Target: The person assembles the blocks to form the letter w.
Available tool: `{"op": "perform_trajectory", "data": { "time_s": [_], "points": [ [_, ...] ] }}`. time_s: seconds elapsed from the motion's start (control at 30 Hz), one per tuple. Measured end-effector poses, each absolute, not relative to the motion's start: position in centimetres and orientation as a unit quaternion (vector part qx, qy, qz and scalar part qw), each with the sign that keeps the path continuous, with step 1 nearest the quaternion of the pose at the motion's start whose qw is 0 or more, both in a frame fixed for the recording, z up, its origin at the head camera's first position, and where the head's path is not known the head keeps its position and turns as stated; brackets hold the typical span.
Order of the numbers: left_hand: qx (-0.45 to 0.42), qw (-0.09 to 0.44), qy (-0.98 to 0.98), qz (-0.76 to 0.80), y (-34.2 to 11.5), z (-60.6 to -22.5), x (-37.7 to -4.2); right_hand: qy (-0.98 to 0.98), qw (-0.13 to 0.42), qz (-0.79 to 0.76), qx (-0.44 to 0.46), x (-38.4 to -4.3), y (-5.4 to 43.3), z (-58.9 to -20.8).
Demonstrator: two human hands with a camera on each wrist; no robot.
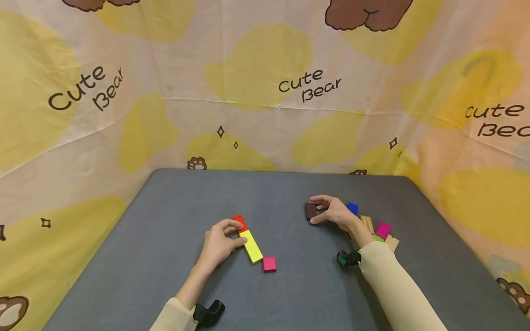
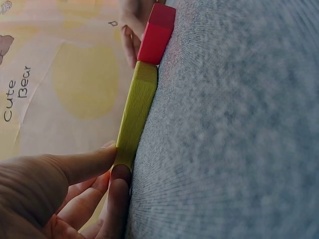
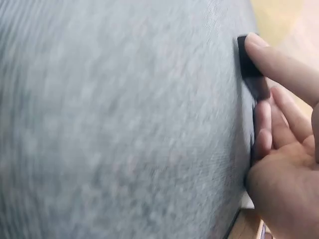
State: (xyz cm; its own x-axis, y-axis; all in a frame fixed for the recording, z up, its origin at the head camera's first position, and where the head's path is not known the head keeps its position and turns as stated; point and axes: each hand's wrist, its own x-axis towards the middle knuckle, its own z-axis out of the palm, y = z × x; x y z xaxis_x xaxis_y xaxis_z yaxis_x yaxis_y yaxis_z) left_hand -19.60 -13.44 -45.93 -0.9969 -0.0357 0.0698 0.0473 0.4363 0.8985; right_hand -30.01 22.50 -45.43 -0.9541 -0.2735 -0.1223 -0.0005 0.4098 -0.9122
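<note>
A red block (image 1: 241, 223) and a longer yellow block (image 1: 253, 250) lie end to end on the grey table, with a pink block (image 1: 269, 264) at the yellow one's near corner. My left hand (image 1: 220, 241) is at the joint: the thumb lies on the yellow block and a fingertip on the red one. The left wrist view shows thumb and finger at the yellow block's end (image 2: 135, 107); the red block is hidden there. On the right, my right hand (image 1: 336, 214) pinches a dark brown block (image 1: 310, 211), thumb on its near end and fingers at its far end.
Close behind the right hand lie a blue block (image 1: 353, 208), a magenta block (image 1: 383, 230), a green block (image 1: 378, 237) and pale wooden pieces (image 1: 366, 224), partly hidden by the wrist. A patterned cloth (image 1: 256, 69) hangs around the table (image 1: 165, 211).
</note>
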Motion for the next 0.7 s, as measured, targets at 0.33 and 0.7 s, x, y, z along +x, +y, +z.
{"op": "perform_trajectory", "data": {
  "time_s": [0.33,0.7],
  "points": [
    [0.001,0.038,-0.846,-0.531,-13.47,-45.91,-19.6,0.817,0.133,-0.551,-0.11,-29.74,22.85,-45.26],
    [-0.002,0.044,-0.847,-0.53,-13.48,-45.87,-19.51,0.81,0.13,-0.562,-0.11,-29.63,22.87,-45.4]
  ]
}}
